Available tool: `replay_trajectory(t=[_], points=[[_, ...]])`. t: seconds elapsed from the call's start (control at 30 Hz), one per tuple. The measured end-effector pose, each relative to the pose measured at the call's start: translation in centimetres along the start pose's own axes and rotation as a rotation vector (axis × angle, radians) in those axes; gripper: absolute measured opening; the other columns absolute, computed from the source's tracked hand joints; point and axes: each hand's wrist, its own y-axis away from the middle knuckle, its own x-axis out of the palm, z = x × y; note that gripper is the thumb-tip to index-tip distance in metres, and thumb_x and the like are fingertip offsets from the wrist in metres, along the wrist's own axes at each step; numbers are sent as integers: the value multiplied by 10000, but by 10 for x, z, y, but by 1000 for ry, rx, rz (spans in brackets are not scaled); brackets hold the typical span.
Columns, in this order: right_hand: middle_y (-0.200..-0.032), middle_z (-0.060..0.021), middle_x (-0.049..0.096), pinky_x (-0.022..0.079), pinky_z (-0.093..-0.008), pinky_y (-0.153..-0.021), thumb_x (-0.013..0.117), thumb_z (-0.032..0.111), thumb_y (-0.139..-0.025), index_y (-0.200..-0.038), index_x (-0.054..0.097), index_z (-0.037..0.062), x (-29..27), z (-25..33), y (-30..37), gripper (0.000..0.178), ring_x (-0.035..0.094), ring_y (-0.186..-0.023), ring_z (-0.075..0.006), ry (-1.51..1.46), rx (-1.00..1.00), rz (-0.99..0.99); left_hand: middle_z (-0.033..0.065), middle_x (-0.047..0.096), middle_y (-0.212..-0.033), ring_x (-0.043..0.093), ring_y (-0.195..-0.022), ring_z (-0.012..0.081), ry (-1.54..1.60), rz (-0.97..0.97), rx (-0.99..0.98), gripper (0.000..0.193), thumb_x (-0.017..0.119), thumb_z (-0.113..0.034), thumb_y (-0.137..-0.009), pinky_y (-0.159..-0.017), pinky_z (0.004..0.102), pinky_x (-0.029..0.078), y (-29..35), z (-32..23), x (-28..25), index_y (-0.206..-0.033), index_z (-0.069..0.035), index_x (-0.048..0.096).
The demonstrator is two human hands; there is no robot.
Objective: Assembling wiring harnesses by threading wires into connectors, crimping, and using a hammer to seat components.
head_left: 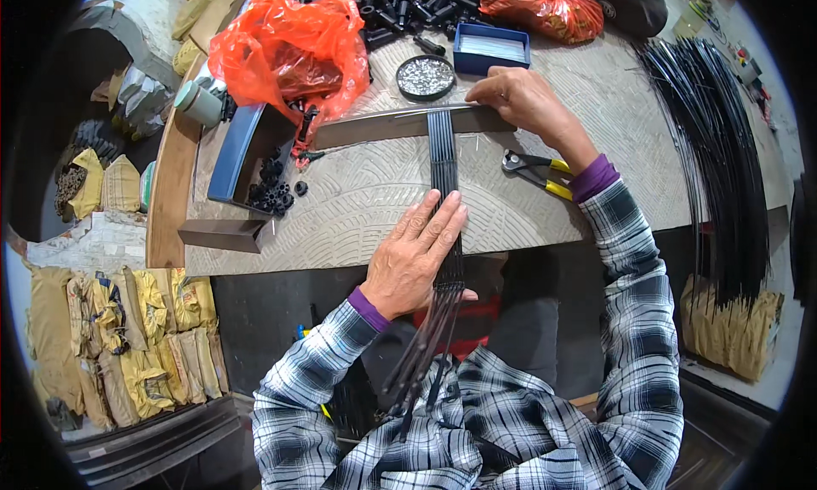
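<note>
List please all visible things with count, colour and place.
Table: one, grey, centre
Thin rods: several, black, over near edge
Rod bundle: one, black, right
Flat bar: one, grey, mid-table
Metal piece: one, grey, near left
Bags: two, red, far side
Boxes: two, blue, far centre and left
Dish: one, black, far centre
Pliers: one, black-yellow, right
Jar: one, greenish, far left
Large parts: many, black, far side
Small parts: many, black, left
Packages: several, tan, lower left
Left hand: one, bare, on thin rods
Right hand: one, bare, at bar's right end
</note>
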Motion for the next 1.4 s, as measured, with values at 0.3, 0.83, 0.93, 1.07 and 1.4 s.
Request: replay_trajectory(t=[0.3, 0.83, 0.93, 1.07, 1.4], points=[[-818, -68, 620, 474, -357, -670, 577, 48, -733, -908, 677, 131, -5, 8, -1, 218, 608, -774, -252, 18, 63, 72, 153, 305, -1388, 265, -1292, 341, -5, 2, -3, 932, 591, -629, -652, -1035, 432, 263, -4, -2, 0, -1307, -10, 357], [-825, -42, 615, 465, -349, -625, 556, 150, -821, -943, 585, 128, 16, 5, -9, 127, 610, -752, -238, -29, -104, -53, 146, 301, -1391, 254, -1296, 341, -20, 3, 9, 923, 577, -637, -664, -1036, 431, 263, -2, -1, 1, -1306, -11, 360], [-822, -54, 621, 471, -350, -624, 557, 160, -825, -976, 559, 125, 18, 10, -10, 155, 614, -752, -238, 32, -72, -44, 144, 298, -1393, 253, -1297, 338, -25, 1, 12, 924, 563, -645, -668, -1038, 427, 261, -2, -1, 2, -1310, -14, 355], [-806, -59, 624, 476, -345, -615, 560, 160, -824, -986, 554, 131, 23, 18, -10, 164, 618, -741, -238, 78, -37, -92, 140, 293, -1396, 247, -1299, 336, -31, 0, 9, 935, 554, -656, -664, -1039, 427, 261, -1, 0, 2, -1317, -19, 347], [-856, -57, 581, 464, -352, -661, 564, 248, -827, -851, 616, 95, 21, 9, -10, 163, 585, -789, -256, 83, -11, -48, 127, 315, -1386, 267, -1289, 340, -31, -39, 26, 934, 562, -657, -648, -1021, 427, 296, -4, 3, 5, -1302, -18, 372]])
